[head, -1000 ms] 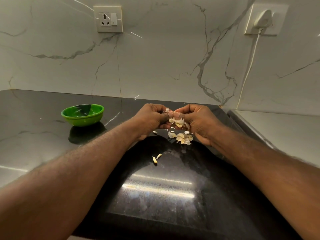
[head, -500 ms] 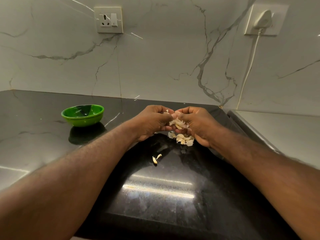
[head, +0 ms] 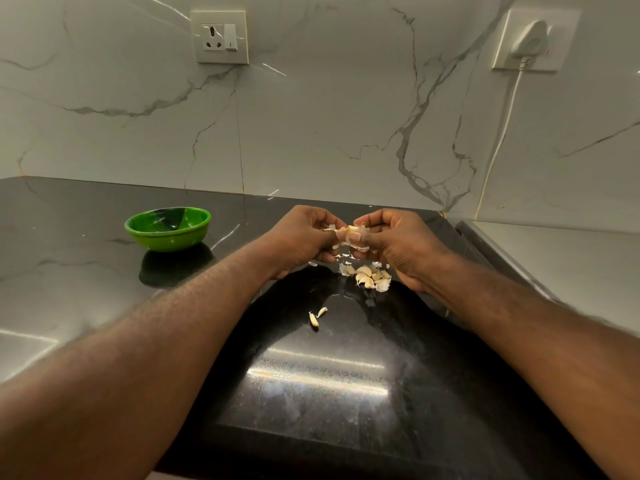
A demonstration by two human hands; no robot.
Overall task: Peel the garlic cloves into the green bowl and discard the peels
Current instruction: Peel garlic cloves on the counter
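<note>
My left hand (head: 301, 237) and my right hand (head: 398, 244) meet above the black counter (head: 311, 393), both pinching one garlic clove (head: 349, 232) with papery skin flaring off it. Directly below, a small heap of garlic cloves and loose peels (head: 369, 277) lies on the counter. Two small garlic bits (head: 316, 317) lie nearer to me. The green bowl (head: 168, 229) stands to the left, well apart from the hands, and looks empty from here.
A white marble wall rises behind the counter, with a socket (head: 219, 37) at upper left and a plugged-in white cable (head: 498, 143) at right. A grey appliance top (head: 561, 265) adjoins the counter on the right.
Both hands have lifted slightly from the heap with the clove between them. The skin now sticks out at both sides of the clove, and more flakes lie under the hands.
</note>
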